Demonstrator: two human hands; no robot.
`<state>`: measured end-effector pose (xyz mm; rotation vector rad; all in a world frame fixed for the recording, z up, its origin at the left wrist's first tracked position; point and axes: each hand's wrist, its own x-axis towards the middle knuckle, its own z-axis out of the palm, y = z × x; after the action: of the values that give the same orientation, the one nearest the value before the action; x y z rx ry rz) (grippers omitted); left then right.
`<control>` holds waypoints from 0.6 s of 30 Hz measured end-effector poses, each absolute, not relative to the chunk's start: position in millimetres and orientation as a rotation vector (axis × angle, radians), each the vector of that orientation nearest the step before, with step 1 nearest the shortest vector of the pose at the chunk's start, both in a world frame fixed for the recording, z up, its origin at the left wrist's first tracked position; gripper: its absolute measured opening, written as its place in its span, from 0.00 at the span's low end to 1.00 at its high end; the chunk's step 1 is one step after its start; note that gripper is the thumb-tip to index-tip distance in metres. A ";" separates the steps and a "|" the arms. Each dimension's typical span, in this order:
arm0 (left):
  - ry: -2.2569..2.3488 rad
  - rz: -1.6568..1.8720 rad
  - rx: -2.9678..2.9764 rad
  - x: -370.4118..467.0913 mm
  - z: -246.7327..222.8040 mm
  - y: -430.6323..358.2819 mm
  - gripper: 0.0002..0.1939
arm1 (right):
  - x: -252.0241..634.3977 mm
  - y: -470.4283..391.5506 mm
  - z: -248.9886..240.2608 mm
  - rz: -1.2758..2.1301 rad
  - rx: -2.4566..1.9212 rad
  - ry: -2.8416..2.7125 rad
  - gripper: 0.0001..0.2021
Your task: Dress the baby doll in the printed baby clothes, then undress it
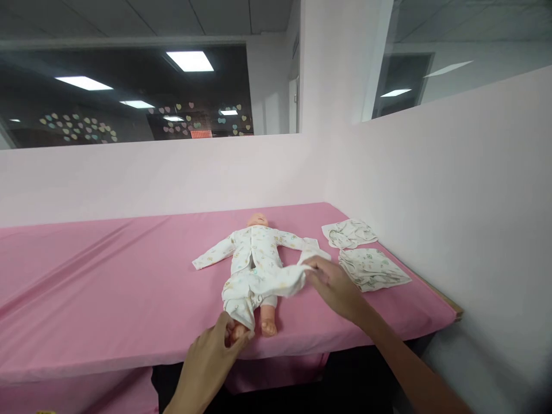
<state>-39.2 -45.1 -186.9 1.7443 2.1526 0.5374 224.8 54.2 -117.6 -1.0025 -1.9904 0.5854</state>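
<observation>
A baby doll (257, 219) lies on its back on the pink-covered table, head toward the wall, in a white patterned jacket (264, 248). White patterned baby pants (241, 287) lie over its lower body, with one leg of the pants around the doll's leg on the left. My left hand (215, 351) pinches the cuff of that pant leg beside the doll's foot. My right hand (334, 284) grips the other pant leg and holds it out to the right. The doll's bare foot (268, 326) on the right shows below the cloth.
Two folded patterned garments, one at the back (350, 233) and one nearer (373, 269), lie at the table's right side. A pink sheet (107, 287) covers the table. White walls with windows (129, 92) stand behind and to the right.
</observation>
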 end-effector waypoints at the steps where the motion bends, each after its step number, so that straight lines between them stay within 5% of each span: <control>1: 2.135 0.542 1.763 -42.1 -176.8 -43.3 0.15 | 229.7 46.8 -127.7 0.586 -1.017 -2.065 0.08; 7: 1.991 0.819 2.139 -36.0 -117.7 23.2 0.20 | 256.0 23.0 -176.6 0.660 -1.260 -2.293 0.06; 13: 1.747 0.236 2.446 -10.6 -121.9 105.7 0.13 | 259.0 23.2 -181.5 0.777 -1.244 -2.191 0.06; 18: 1.790 0.336 2.435 -16.4 -115.2 101.8 0.15 | 248.0 34.4 -159.9 0.790 -1.169 -2.003 0.10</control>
<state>-16.4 101.8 -115.2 2.4349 1.7902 0.3359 248.0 34.4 -159.9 -1.1694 -2.0031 0.7895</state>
